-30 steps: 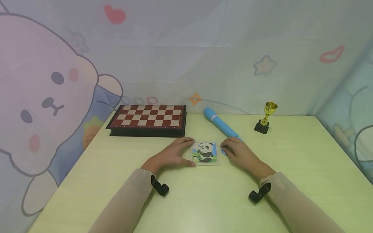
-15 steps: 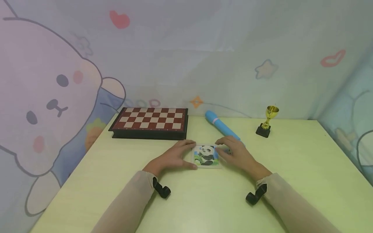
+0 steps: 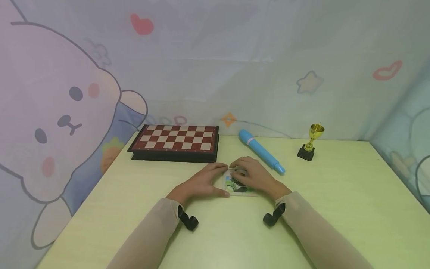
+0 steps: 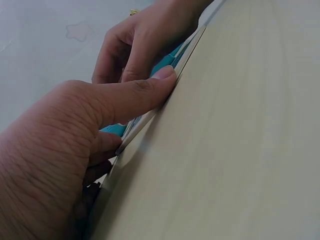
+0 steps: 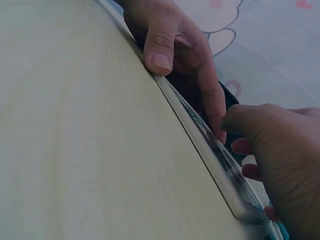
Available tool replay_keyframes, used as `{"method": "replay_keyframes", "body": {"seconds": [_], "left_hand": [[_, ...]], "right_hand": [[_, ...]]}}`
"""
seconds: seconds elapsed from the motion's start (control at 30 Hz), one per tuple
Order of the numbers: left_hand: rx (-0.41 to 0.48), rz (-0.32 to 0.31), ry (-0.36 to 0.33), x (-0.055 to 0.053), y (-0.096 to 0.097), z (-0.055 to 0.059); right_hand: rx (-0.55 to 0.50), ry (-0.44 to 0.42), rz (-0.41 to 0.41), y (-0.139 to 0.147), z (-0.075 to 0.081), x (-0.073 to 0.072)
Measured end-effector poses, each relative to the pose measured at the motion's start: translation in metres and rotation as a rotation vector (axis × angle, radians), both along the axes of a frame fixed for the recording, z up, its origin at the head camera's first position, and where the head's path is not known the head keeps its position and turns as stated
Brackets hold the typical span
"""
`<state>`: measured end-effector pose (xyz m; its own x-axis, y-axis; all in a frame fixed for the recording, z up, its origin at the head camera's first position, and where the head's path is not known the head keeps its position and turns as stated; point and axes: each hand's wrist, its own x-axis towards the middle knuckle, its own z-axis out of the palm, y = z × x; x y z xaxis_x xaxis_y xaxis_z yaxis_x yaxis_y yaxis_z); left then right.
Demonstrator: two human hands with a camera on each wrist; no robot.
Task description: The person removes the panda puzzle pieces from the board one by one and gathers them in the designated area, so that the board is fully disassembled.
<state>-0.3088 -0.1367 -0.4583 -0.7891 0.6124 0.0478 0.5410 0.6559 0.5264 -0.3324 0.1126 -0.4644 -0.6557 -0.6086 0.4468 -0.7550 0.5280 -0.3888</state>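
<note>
A small square jigsaw puzzle (image 3: 242,189) with a panda picture in a pale frame lies on the table in the head view. Along its left side, my left hand (image 3: 203,182) holds the frame, thumb at the near corner and fingertips at the far corner. My right hand (image 3: 256,175) is over the puzzle's right and upper part, fingers bent and reaching towards its upper left. No piece shows between the right fingertips, and a gap is seen between thumb and forefinger. In the right wrist view, the frame's edge (image 5: 197,145) runs beneath both hands. Much of the panda is hidden.
A chessboard box (image 3: 174,144) sits at the back left, behind my left hand. Beyond my right hand lies a blue toy microphone (image 3: 263,152). A small gold trophy cup (image 3: 310,142) stands at the back right of the pale table (image 3: 215,239).
My right hand has moved left from the loose blue piece beside the puzzle to above the picture. That piece is no longer visible. My left hand keeps its hold on the frame.
</note>
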Motion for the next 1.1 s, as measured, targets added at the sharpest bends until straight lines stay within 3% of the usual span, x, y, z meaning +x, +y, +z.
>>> {"method": "replay_keyframes", "body": {"seconds": [0.2, 0.73, 1.1], "left_hand": [[-0.007, 0.004, -0.012, 0.001, 0.0, 0.0], [-0.02, -0.003, -0.011, 0.001, 0.001, -0.001], [-0.016, 0.001, 0.002, -0.001, 0.001, -0.002]], "right_hand": [[0.04, 0.006, -0.009, 0.002, -0.004, 0.003], [-0.003, -0.049, 0.001, 0.005, -0.015, -0.004], [-0.004, -0.107, -0.075, 0.005, -0.007, 0.002]]}}
